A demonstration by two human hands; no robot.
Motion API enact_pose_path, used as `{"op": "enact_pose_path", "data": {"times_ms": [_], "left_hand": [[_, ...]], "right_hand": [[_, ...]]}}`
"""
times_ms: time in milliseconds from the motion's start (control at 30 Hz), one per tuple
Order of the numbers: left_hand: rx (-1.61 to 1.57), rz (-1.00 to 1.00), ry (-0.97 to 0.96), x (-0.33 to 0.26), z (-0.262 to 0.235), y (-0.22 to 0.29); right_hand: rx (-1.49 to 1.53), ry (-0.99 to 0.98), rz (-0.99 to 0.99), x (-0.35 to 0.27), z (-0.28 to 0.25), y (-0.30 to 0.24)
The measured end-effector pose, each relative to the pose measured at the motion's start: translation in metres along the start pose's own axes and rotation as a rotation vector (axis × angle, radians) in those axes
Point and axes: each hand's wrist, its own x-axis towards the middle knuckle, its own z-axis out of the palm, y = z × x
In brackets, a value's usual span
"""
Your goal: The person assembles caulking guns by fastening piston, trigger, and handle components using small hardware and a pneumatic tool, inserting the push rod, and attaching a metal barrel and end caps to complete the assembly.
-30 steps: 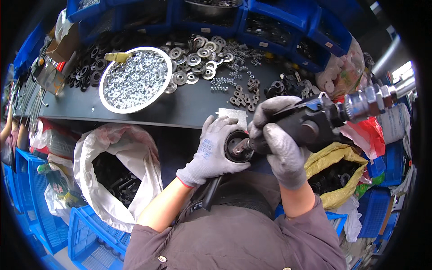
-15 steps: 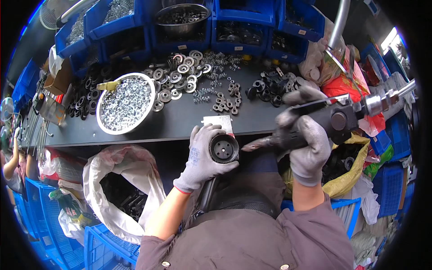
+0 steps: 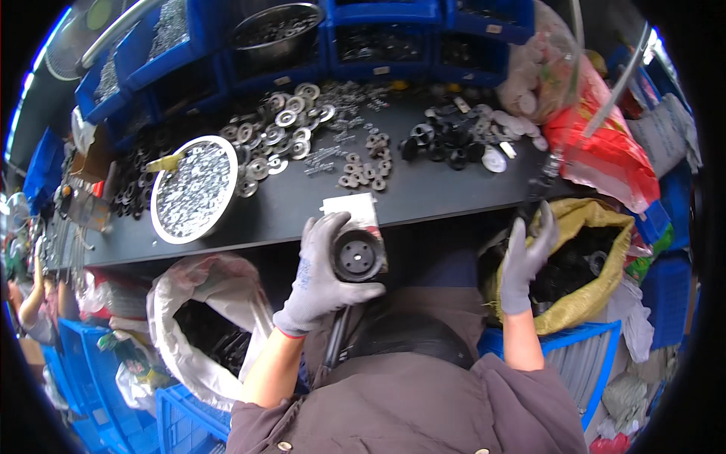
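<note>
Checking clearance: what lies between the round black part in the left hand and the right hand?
Head view: between black part and right hand, only the dark gap below the bench edge.

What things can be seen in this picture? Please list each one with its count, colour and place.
black round part: one, black, held at the bench's front edge
round tray: one, white rim, full of small silver pieces, left on the bench
washers: many, silver, scattered mid-bench
black caps: a cluster, black, right of centre on the bench
bench: one, black
storage bins: several, blue, along the back
metal bowl: one, grey, in a back bin
yellow sack: one, holds black parts, right
red bag: one, right
white bag: one, below the bench, left
left hand: grey glove, holds the black round part
right hand: grey glove, open, over the yellow sack
</note>
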Motion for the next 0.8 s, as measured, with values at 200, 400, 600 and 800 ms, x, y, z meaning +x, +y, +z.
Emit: {"op": "enact_pose_path", "data": {"times_ms": [200,400,600,800], "left_hand": [[0.194,0.073,-0.093,0.013,-0.001,0.027],[0.057,-0.053,-0.063,0.011,0.002,0.032],[-0.033,-0.023,-0.027,0.015,0.009,0.026],[-0.117,0.012,-0.118,0.022,0.004,0.018]], "right_hand": [[-0.138,-1.330,-0.186,-0.072,0.042,-0.005],[-0.261,-1.782,-0.341,-0.128,0.134,-0.002],[-0.146,-1.811,-0.245,-0.135,0.145,-0.026],[-0.022,-1.869,-0.074,-0.128,0.156,-0.039]]}}
